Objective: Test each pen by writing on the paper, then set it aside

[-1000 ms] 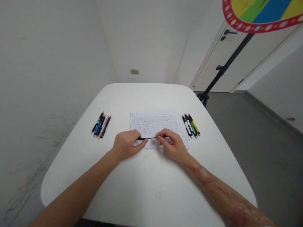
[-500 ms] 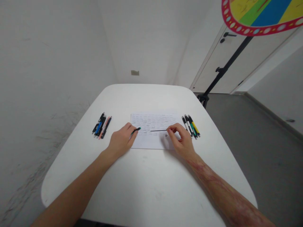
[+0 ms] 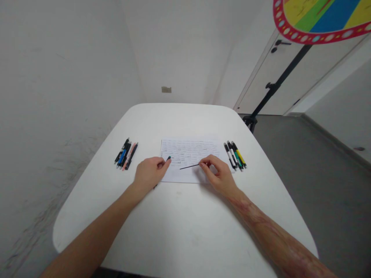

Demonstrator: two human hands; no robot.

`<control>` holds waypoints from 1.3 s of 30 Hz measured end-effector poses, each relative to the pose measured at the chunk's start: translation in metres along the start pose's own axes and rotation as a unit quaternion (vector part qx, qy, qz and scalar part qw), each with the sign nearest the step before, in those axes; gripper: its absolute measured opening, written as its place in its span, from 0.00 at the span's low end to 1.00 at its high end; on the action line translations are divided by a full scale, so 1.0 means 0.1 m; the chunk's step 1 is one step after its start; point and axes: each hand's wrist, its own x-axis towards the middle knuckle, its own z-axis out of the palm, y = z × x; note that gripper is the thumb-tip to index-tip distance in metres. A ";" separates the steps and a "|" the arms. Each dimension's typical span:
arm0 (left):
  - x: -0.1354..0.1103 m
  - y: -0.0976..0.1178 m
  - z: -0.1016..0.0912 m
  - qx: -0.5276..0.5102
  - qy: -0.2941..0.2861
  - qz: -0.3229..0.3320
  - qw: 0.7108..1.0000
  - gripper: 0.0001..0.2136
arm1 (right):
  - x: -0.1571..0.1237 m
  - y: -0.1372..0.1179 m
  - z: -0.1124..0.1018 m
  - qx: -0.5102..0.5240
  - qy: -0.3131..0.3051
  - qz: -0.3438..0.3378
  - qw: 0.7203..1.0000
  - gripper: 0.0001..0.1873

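Observation:
My left hand [image 3: 148, 172] is closed around a dark pen barrel [image 3: 168, 158] with a teal end, which pokes out past the thumb. Its other end shows below the palm, and the middle is hidden by the fingers. Opposite it, my right hand [image 3: 218, 173] pinches a thin dark pen refill [image 3: 189, 167] by one end. The refill points left and slightly down toward the barrel, apart from it. Both hands are over a sheet of paper [image 3: 179, 176] with lines of handwriting, lying on the white table [image 3: 179, 216].
Several pens [image 3: 126, 155], black, blue and pink, lie grouped left of the paper. Another group of pens [image 3: 235, 156], with white, green and yellow barrels, lies at the right. Beyond the table's right edge stands a colourful wheel [image 3: 321, 23] on a black stand [image 3: 279, 83].
The refill has shifted left and its free tip has dropped toward me. My left hand has turned the barrel steeper, so its lower end now shows. My right hand has moved slightly left.

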 end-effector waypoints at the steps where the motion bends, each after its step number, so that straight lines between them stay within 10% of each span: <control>1: 0.00 0.00 0.01 0.010 0.000 0.001 1.000 0.25 | 0.00 0.00 0.00 0.002 0.001 0.000 1.000 0.06; 11: 0.00 -0.02 0.03 0.027 0.028 0.015 0.999 0.24 | 0.00 -0.01 0.01 0.005 0.000 0.003 1.000 0.07; 19: -0.10 0.04 -0.03 -0.090 0.035 0.252 0.963 0.14 | 0.01 -0.04 0.02 0.034 0.019 0.011 0.999 0.07; 29: -0.09 0.03 -0.03 -0.015 0.074 0.291 0.954 0.14 | 0.02 0.00 -0.01 -0.028 0.116 0.014 0.993 0.05; 39: -0.17 0.17 0.08 0.056 0.045 0.285 0.956 0.12 | -0.01 -0.01 0.13 -0.190 -0.043 -0.109 0.975 0.11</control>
